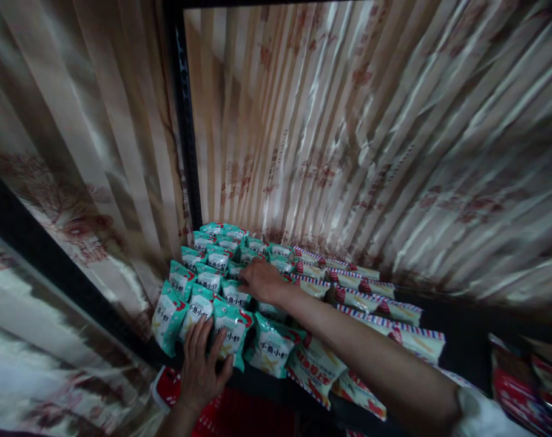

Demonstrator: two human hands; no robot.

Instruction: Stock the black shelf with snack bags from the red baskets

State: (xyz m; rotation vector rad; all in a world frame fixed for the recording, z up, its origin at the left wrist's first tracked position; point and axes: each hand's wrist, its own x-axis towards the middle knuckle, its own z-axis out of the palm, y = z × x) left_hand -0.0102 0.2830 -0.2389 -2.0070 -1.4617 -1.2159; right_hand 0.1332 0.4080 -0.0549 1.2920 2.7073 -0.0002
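Note:
Rows of teal-and-white snack bags stand upright, packed close together on a dark shelf. My left hand is at the front row, its fingers spread and resting against the lower faces of two front bags; it holds nothing. Over the middle rows reaches my right hand, with its fingers curled down at the top of a teal snack bag. The fingertips are partly hidden among the bags. My right forearm crosses above white bags with red-and-blue striped edges.
Pleated, patterned curtains hang behind and at the left. A black upright post stands at the back left corner. Below the shelf's front edge sits a red basket. Red packets lie at the far right.

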